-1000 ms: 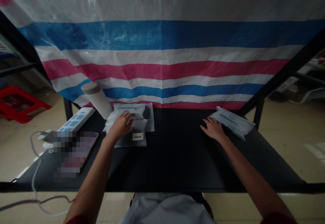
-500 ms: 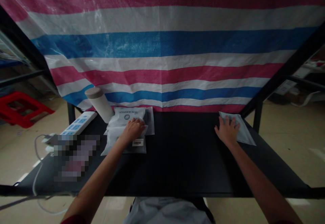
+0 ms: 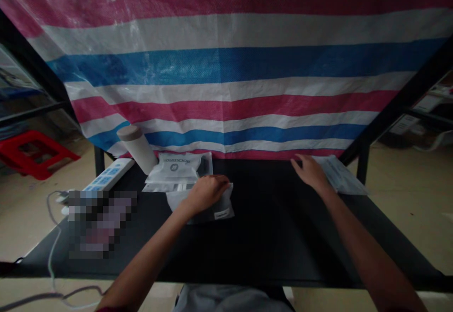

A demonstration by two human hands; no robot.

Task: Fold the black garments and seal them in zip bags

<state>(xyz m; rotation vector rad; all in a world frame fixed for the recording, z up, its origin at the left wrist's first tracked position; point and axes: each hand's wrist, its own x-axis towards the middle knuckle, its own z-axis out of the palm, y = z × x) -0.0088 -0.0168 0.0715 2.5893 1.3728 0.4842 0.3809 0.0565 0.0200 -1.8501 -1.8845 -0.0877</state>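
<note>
My left hand (image 3: 205,193) rests on a flat grey plastic packet (image 3: 221,209) with a small white label, fingers curled over its top edge. The packet lies on the black table (image 3: 269,227), just right of a small stack of similar white packets (image 3: 175,169) at the back left. My right hand (image 3: 309,171) hovers over the table at the back right, fingers apart, holding nothing. A single white packet (image 3: 341,176) lies just to its right, near the table's corner.
A beige cylindrical bottle (image 3: 136,147) stands at the back left beside a white power strip (image 3: 106,176) with a cable trailing off the edge. A blurred-out flat object (image 3: 99,220) lies front left. A striped tarp (image 3: 226,80) hangs behind the table. A red stool (image 3: 31,151) stands on the floor at left.
My left hand has slid one packet off the stack, rightward toward the table's middle. My right hand has come off the right packet and moved a little left.
</note>
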